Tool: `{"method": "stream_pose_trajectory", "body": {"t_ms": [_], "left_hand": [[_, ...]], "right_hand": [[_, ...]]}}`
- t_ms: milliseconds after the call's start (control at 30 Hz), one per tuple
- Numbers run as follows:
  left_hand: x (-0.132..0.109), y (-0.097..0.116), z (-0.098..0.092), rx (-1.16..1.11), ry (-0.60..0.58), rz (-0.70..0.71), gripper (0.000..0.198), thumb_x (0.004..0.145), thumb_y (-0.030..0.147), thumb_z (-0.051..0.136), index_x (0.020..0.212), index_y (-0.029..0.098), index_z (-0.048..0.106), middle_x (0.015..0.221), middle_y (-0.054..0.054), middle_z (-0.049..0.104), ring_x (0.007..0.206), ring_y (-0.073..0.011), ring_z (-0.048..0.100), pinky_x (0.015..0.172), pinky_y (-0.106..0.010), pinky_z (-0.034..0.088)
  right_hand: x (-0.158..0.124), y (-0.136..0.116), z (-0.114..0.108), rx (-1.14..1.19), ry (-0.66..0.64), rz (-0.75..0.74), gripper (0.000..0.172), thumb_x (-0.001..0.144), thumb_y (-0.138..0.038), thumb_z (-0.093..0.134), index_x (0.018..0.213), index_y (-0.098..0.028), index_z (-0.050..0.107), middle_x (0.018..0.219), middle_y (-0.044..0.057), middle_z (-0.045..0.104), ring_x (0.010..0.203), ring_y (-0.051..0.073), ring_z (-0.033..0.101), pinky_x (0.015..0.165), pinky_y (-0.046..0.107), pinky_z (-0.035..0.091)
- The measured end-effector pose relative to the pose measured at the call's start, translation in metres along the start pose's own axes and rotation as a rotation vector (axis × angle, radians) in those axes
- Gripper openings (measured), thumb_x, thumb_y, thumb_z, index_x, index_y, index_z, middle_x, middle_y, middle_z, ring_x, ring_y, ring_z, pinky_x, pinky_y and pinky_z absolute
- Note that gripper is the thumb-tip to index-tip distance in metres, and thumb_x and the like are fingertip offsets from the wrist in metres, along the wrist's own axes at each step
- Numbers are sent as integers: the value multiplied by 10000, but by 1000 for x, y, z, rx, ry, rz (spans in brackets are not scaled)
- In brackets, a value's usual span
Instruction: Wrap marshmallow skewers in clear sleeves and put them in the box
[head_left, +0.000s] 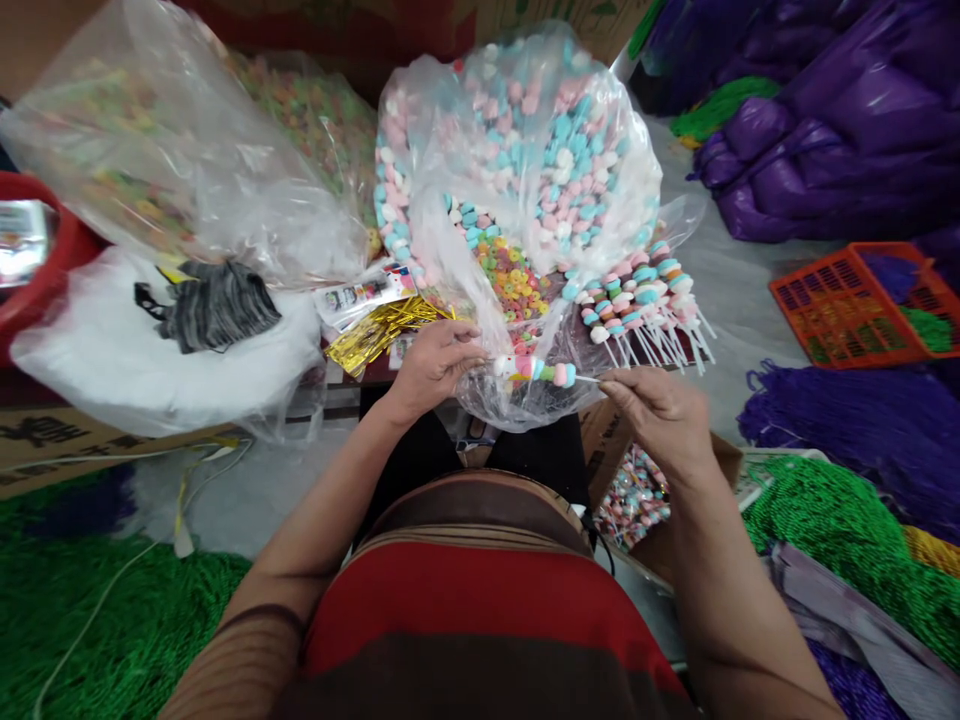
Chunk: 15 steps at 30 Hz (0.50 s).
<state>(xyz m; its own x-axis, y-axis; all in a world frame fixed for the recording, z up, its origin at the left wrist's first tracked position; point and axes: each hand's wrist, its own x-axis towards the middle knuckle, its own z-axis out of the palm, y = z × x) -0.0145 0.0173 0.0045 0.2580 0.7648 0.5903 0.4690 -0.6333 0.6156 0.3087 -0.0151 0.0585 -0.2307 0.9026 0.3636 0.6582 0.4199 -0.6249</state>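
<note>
My left hand [435, 365] and my right hand [651, 408] hold a candy skewer [536, 371] level between them. The left fingers pinch the end with the pastel pieces. The right fingers pinch the thin white stick end. Behind the skewer stands an open clear bag of pink, blue and white candies [525, 150]. Lower in that bag is a pile of small coloured candy rings [514, 280]. A bunch of finished skewers [649, 300] leans out at the bag's right side.
Gold twist ties [379, 328] and a sticker sheet lie left of my hand. A second clear bag [172, 150] and a white bag [112, 350] with a dark cloth stand at left. A box of wrapped candies [634, 495] sits by my right knee. Green, purple bead strands and an orange crate [862, 305] surround me.
</note>
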Motion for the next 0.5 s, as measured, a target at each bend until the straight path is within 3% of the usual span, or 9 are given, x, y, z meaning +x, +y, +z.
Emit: {"method": "stream_pose_trajectory", "body": {"t_ms": [267, 400, 500], "left_hand": [[8, 10, -4, 92, -81, 69, 267, 1006, 383, 542, 919, 275, 771, 1064, -66, 761, 993, -224, 649, 922, -401, 451], [13, 17, -8, 102, -93, 69, 296, 1016, 432, 523, 942, 262, 754, 1002, -59, 769, 954, -218, 657, 962, -418, 452], [20, 24, -8, 122, 51, 60, 309, 970, 535, 585, 1051, 280, 739, 1146, -63, 737, 1142, -261, 639, 1119, -498, 389]], "right_hand": [[0, 5, 10, 32, -160, -8, 434, 966, -606, 561, 786, -258, 749, 682, 22, 709, 637, 179, 614, 669, 328, 495], [-9, 1, 13, 207, -204, 177, 471, 946, -640, 576, 750, -235, 713, 577, -27, 588, 526, 128, 502, 553, 280, 406], [-15, -3, 25, 426, -147, 322, 449, 907, -637, 643, 750, -222, 710, 509, -54, 514, 480, 112, 438, 519, 271, 353]]}}
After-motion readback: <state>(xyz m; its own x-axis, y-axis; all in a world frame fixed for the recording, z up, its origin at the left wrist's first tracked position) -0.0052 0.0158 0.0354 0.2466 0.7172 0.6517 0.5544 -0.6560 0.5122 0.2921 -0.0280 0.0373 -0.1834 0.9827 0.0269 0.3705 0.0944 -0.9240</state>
